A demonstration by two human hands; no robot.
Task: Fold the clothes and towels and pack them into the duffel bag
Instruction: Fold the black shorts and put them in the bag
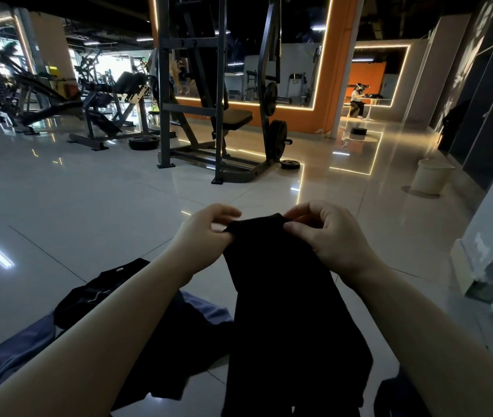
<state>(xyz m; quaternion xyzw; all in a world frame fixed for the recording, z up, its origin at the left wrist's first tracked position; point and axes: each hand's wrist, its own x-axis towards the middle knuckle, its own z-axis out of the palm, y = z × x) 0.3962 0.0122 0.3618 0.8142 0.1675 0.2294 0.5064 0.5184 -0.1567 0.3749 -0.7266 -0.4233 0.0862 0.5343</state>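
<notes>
- So both hands are up in front, near each other, each pinching the top edge of one black garment (287, 311)
- left hand (201, 233) pinches the garment's left top corner between thumb and fingertips, other fingers curled above it
- right hand (328, 236) pinches the right top corner, thumb against the cloth, fingers bent over the edge
- black garment hangs down from the two pinch points, long and narrow, lower part runs out of view at the bottom edge
- second black garment (94, 296) lies crumpled on the floor (73, 200), low left, small white label showing near its top
- blue-grey cloth (209, 310) lies on the floor between the forearms, partly hidden by the left arm and the held garment
- dark rounded item (395, 395) at bottom right under the right forearm, cannot tell what it is
- glossy tiled floor, gym weight machine (218, 115) well ahead, white bucket (430, 179) by the right wall
- seated person (356, 100) far back at a white desk (373, 100)
</notes>
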